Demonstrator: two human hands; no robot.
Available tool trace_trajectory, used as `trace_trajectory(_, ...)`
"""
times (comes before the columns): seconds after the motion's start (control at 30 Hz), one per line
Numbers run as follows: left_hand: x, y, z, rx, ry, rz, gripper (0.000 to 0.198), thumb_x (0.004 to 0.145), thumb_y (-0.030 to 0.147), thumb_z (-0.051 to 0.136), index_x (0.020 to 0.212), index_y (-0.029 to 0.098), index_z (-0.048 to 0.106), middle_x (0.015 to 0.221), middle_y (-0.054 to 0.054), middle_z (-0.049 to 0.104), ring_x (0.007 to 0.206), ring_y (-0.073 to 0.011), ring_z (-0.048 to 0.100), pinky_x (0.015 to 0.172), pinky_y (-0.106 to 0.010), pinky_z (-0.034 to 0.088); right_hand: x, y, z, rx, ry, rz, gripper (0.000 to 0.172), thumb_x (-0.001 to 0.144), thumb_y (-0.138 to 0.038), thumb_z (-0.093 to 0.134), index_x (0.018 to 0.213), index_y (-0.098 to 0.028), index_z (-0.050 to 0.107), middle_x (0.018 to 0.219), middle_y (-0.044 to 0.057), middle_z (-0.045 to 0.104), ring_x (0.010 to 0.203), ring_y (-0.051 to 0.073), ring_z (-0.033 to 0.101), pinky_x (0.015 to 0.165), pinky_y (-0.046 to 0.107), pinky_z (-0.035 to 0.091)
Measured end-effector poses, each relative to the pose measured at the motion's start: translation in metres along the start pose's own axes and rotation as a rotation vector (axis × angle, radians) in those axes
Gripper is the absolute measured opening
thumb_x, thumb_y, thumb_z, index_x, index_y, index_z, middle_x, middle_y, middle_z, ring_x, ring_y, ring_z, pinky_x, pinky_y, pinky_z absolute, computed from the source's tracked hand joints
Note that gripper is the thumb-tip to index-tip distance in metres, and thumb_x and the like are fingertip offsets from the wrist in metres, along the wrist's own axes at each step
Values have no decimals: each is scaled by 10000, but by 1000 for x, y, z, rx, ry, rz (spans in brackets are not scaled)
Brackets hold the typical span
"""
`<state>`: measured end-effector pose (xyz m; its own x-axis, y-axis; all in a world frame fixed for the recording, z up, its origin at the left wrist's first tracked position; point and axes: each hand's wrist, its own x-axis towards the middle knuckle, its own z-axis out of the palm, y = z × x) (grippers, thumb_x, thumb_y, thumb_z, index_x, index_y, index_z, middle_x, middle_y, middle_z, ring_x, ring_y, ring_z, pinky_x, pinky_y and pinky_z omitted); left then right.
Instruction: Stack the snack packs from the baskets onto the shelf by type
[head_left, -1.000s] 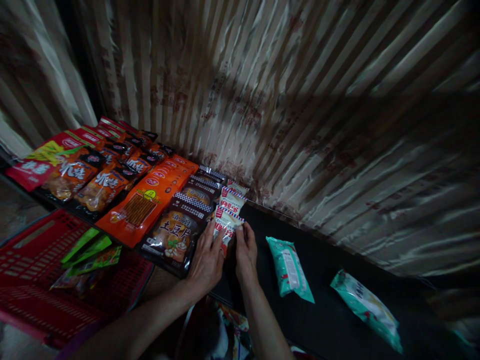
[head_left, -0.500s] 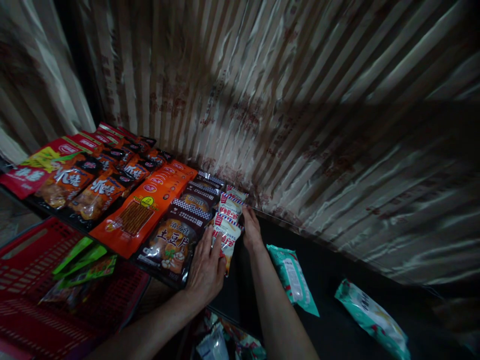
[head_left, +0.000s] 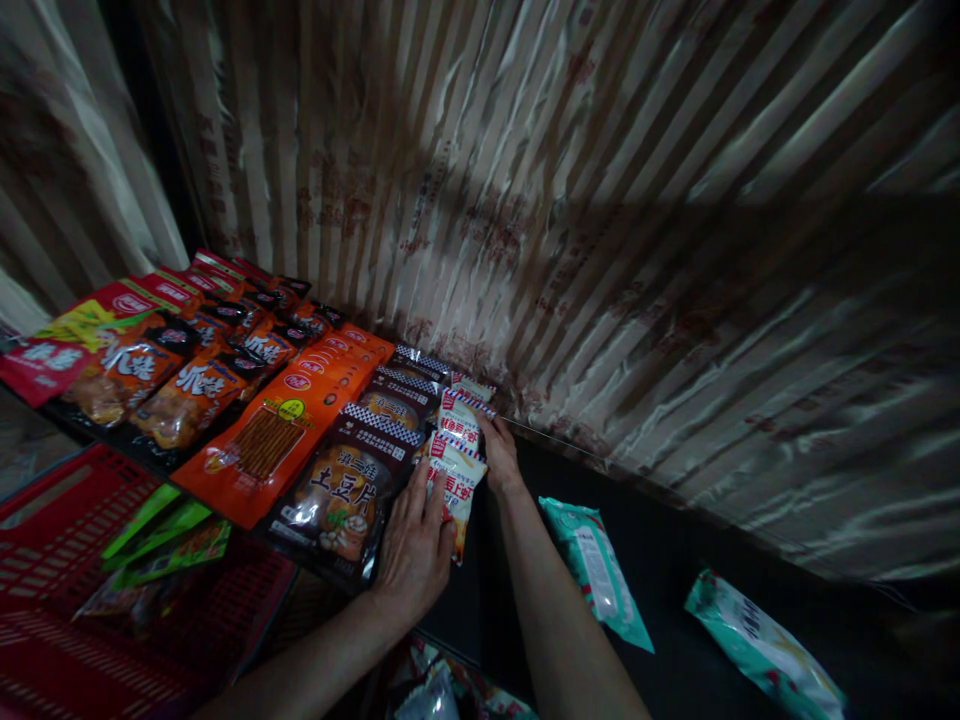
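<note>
My left hand (head_left: 415,545) lies along the left side of the front white snack bag (head_left: 461,480), its outstretched fingers partly over the bag. Against the right edge of the row rests my right hand (head_left: 501,458), fingers extended and touching the second white snack bag (head_left: 459,412). These white bags with red print overlap in a short row running back toward the wall covering. Just left of them is a row of dark brown potato-slice bags (head_left: 337,485). Neither hand lifts anything; the right fingertips are partly hidden behind the bags.
Orange snack packs (head_left: 274,430), black-and-orange bags (head_left: 191,395) and red bags (head_left: 56,355) fill the shelf's left. On the black shelf at right lie two teal bags (head_left: 596,565). A red basket (head_left: 45,640) holding green packets stands below. Pleated covering (head_left: 450,170) hangs behind.
The view has shifted slightly, so the teal bags appear a little lower and farther right. Both hands stay at the white snack bags, with hardly any movement.
</note>
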<state>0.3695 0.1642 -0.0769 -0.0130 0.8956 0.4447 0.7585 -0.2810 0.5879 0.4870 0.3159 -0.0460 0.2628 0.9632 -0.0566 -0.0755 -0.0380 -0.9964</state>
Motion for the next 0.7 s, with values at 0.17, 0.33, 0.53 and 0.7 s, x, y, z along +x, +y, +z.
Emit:
trace_trajectory(0.17, 1, -1, 2, 3, 15, 3, 566, 885, 196, 416, 1431, 165, 267, 1518, -161, 232, 1386, -275, 257, 1035, -464, 382, 5, 3, 2, 4, 10, -11, 577, 633, -438, 719, 1142, -184, 628, 986, 53, 730, 890, 224, 676, 774, 335, 536)
trace_trajectory(0.33, 2, -1, 3, 15, 12, -2, 553, 890, 201, 413, 1426, 159, 280, 1515, -168, 238, 1382, -279, 266, 1025, -462, 391, 11, 7, 2, 37, 21, -14, 563, 612, -412, 730, 1116, -177, 643, 967, 51, 731, 856, 212, 676, 770, 324, 533)
trace_trajectory(0.53, 1, -1, 0, 33, -3, -6, 548, 895, 215, 415, 1424, 148, 288, 1509, -171, 252, 1379, -285, 272, 1033, -465, 383, 12, 8, 3, 22, 16, -16, 583, 607, -441, 722, 1120, -178, 635, 896, 38, 735, 791, 202, 670, 753, 334, 531)
trace_trajectory(0.7, 1, -1, 0, 44, -19, -7, 555, 894, 223, 423, 1424, 130, 283, 1507, -192, 241, 1367, -295, 294, 1029, -464, 386, 10, 7, 3, -50, 63, -18, 528, 616, -451, 710, 1055, -162, 663, 872, 51, 734, 750, 198, 663, 727, 324, 526)
